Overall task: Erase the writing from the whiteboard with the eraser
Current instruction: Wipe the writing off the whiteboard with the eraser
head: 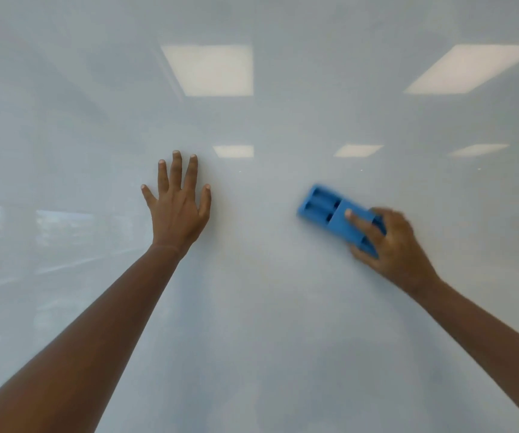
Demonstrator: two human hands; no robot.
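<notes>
Partly blurred right hand (398, 245) covers eraser (323, 207) end, on whiteboard (252, 307).

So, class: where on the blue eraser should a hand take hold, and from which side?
Probably grip the blue eraser across its long edges near the lower-right end, coming from the lower right, as the right hand does. It lies flat and tilted on the whiteboard, so only its narrow sides and recessed back are free.

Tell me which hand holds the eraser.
The right hand grips the blue eraser; the left hand lies flat, fingers spread, on the whiteboard.
</notes>
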